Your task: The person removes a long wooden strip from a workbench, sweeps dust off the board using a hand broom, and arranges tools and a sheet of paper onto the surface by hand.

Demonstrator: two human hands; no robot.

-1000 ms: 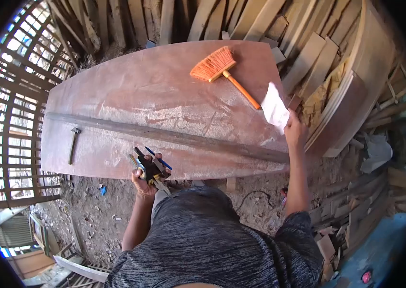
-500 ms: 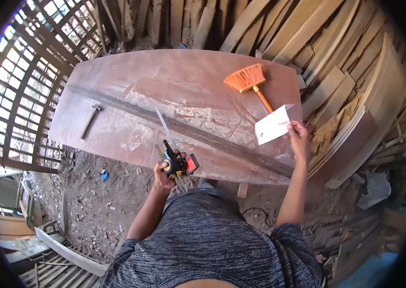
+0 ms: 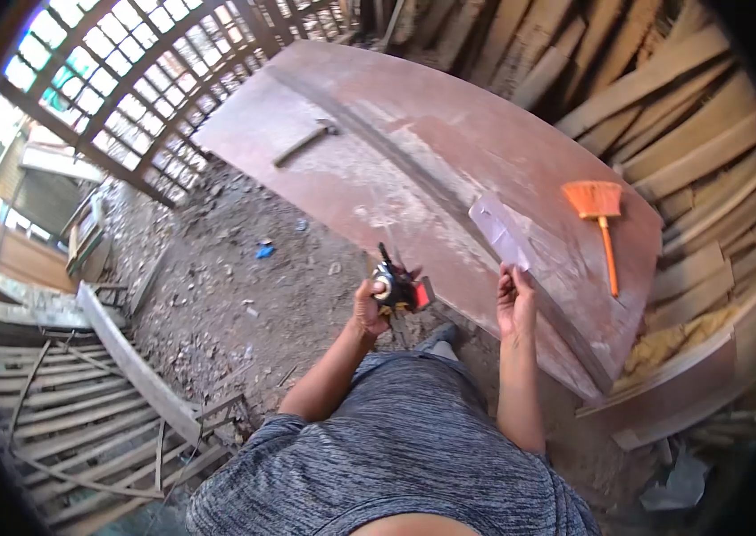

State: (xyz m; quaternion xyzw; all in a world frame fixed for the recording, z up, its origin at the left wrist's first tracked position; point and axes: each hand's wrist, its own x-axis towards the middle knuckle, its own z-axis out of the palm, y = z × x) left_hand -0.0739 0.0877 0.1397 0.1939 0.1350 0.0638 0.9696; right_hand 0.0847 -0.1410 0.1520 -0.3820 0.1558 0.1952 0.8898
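Observation:
My left hand [image 3: 367, 311] is closed around a small bundle of tools at waist height. A black tape measure [image 3: 390, 282] with a pale round face is in it, beside a piece with a red face [image 3: 422, 293]; the other pieces are too jumbled to name. Between the thumb and fingers of my right hand [image 3: 515, 302] is the lower end of a thin white sheet [image 3: 497, 229] with a small hole near its far end. The sheet is held up over a dusty reddish-brown board [image 3: 538, 156], in front of a long wooden strip [image 3: 396, 152] lying across it.
A hammer [image 3: 304, 145] lies on the board's far left part, and an orange broom head [image 3: 592, 198] with a short handle on its right. Planks [image 3: 699, 80] lean behind. A lattice wall [image 3: 128, 98], slatted wood [image 3: 83, 420] and littered dirt ground [image 3: 217, 259] are to the left.
My view has turned to the left, so the board appears slanted and farther right. My right hand has tipped the white sheet upright and brought it closer to my left hand.

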